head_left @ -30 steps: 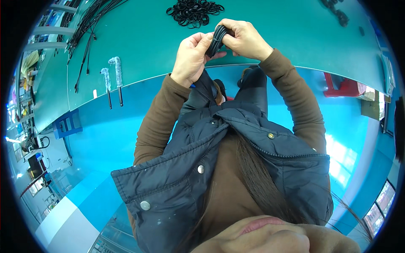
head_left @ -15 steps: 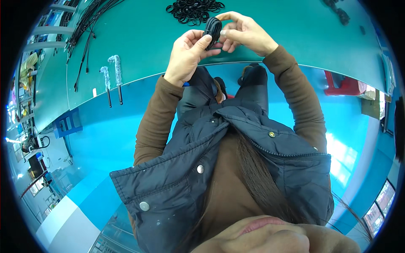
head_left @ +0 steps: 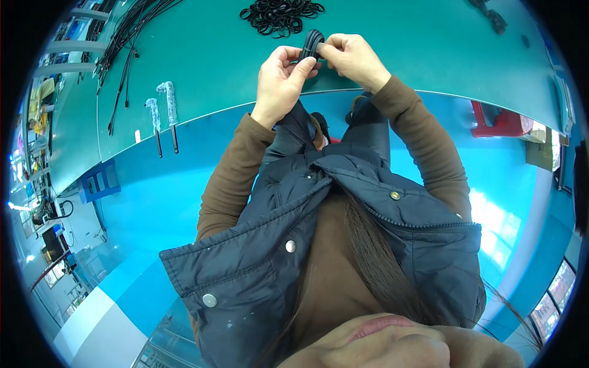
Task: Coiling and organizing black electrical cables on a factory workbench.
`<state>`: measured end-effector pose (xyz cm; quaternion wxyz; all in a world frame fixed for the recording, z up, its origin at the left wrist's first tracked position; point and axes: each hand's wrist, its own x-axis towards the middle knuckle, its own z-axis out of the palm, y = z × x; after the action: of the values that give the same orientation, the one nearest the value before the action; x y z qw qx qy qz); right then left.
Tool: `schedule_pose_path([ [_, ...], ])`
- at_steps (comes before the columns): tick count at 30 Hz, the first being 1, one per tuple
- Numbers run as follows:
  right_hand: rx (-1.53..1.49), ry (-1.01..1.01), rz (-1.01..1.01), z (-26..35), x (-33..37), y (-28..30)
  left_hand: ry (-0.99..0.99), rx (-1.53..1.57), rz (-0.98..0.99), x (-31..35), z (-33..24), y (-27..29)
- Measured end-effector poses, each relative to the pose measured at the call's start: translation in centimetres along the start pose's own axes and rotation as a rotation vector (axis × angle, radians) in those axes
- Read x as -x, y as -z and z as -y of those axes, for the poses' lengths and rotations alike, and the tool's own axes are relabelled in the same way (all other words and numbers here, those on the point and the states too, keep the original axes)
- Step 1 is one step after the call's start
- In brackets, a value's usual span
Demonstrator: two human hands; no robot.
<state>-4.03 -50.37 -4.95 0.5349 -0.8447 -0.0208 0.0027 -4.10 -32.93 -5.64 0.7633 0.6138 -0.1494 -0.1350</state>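
A coiled black cable (head_left: 313,42) is held upright over the near part of the green table (head_left: 208,73). My left hand (head_left: 276,86) grips its lower end between thumb and fingers. From the right, my right hand (head_left: 359,61) pinches at the side of the coil, its fingertips pressed together against it. Whether a small band sits between those fingertips I cannot make out. Just beyond the hands lies a loose pile of small black loops (head_left: 281,17).
Long black cables (head_left: 130,40) lie along the table's left side. Two film-wrapped rods (head_left: 170,104) stick out over the front edge. Dark items (head_left: 489,15) sit at the far right. Below are a red stool (head_left: 500,126) and a blue stool (head_left: 98,183).
My right hand has closed from loosely spread fingers into a pinch at the coil. Both hands have shifted slightly, the left one a little to the right.
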Motion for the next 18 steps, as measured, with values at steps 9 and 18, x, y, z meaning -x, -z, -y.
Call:
schedule_pose_path([
  [9, -0.002, -0.074, -0.010, 0.1, -0.1, 0.0, 0.005, -0.017, 0.018, 0.1, 0.3, -0.4],
  [18, -0.150, 0.098, 0.112, -1.4, -0.4, 1.3, 0.084, 0.087, 0.001, 0.2, -0.1, -0.3],
])
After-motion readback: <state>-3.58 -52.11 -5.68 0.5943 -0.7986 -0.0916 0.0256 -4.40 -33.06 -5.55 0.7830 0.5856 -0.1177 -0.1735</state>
